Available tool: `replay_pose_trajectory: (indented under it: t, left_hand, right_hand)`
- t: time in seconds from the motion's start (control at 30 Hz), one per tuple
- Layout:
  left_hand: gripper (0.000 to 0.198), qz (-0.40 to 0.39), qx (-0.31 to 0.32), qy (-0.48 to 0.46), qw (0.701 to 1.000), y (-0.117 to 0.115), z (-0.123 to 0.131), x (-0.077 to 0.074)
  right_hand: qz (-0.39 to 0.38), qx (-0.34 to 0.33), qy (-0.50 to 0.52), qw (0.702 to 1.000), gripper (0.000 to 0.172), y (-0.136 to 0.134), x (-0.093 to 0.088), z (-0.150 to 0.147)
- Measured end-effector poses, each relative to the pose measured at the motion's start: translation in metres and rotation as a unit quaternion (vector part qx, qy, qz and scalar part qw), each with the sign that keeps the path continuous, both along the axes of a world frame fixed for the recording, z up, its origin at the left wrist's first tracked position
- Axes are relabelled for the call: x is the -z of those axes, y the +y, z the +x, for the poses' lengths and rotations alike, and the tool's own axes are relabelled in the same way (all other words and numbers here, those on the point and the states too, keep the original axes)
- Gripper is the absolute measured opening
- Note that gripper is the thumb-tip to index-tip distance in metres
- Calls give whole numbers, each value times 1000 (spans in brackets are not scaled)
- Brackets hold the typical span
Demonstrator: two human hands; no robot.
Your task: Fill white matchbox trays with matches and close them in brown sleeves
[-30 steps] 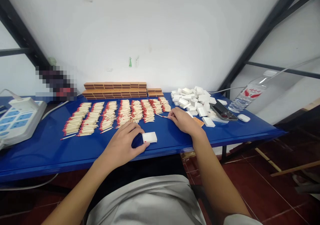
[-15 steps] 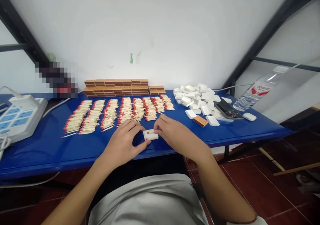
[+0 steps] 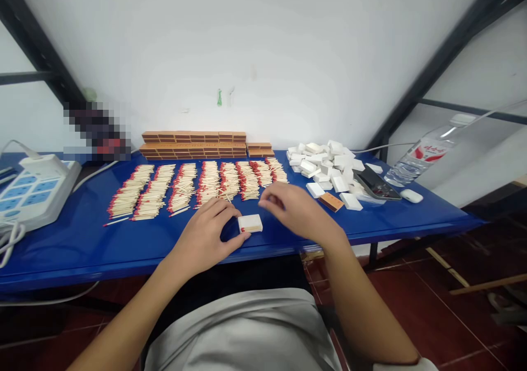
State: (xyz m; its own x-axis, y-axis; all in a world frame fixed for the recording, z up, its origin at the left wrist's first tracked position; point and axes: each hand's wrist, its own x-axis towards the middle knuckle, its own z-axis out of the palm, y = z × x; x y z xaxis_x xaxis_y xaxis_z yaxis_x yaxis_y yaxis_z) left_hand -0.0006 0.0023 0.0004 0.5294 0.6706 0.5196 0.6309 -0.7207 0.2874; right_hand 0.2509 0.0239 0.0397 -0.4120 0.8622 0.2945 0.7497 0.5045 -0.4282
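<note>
A small white matchbox tray (image 3: 252,220) lies on the blue table with a few red-tipped matches (image 3: 246,229) along its near side. My left hand (image 3: 206,231) grips the tray's left end between thumb and fingers. To the right of it, my right hand (image 3: 294,206) hovers apart from the tray, fingertips drawn together. Whether anything is pinched in them is hidden. Behind both hands, loose matches are sorted into several long heaps (image 3: 208,181).
Brown matchboxes (image 3: 193,151) are stacked along the wall. White trays (image 3: 325,162) are piled at right, with one brown matchbox (image 3: 330,201) in front. Beside them are a phone (image 3: 376,183), a white case (image 3: 411,195) and a water bottle (image 3: 424,154). A power strip (image 3: 37,195) sits at left.
My right hand has drawn back from the tray, up and to the right. The match head seen at the tray's far side no longer shows there. My left hand keeps its grip.
</note>
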Motion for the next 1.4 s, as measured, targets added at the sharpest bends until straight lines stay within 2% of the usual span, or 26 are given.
replay_pose_trajectory:
  t: [0.07, 0.13, 0.3, 0.47, 0.63, 0.77, 0.87, 1.0, 1.23, 1.4]
  left_hand:
    - [20, -2, 4, 0, 1000, 0, 0, 1]
    - [20, -4, 4, 1, 1000, 0, -1, 1]
    - [20, -5, 0, 0, 1000, 0, 0, 1]
    - [19, -14, 2, -1, 1000, 0, 0, 0]
    - [21, -15, -4, 0, 1000, 1, -1, 1]
    - [21, -11, -9, 6, 1000, 0, 0, 1]
    - [20, -9, -2, 0, 1000, 0, 1, -1]
    - [17, -7, 3, -2, 1000, 0, 2, -3]
    - [20, -3, 9, -7, 1000, 0, 2, -1]
    - [18, -7, 8, -7, 1000, 0, 2, -2]
  right_hand:
    - [22, 87, 4, 996, 13, 21, 3, 10]
    - [17, 122, -11, 992, 12, 43, 7, 18]
    - [-3, 74, -82, 994, 14, 78, 16, 28]
    - [-19, 29, -59, 998, 17, 85, 21, 32]
    - [-40, 27, -29, 998, 16, 73, 25, 41]
    - [-16, 16, 3, 1000, 16, 43, 19, 43]
    - [-13, 14, 13, 1000, 15, 12, 9, 33]
    - [-4, -24, -17, 1000, 15, -19, -2, 8]
    - [53, -53, -119, 990, 14, -24, 11, -18]
    - [-13, -89, -73, 993, 17, -25, 8, -17]
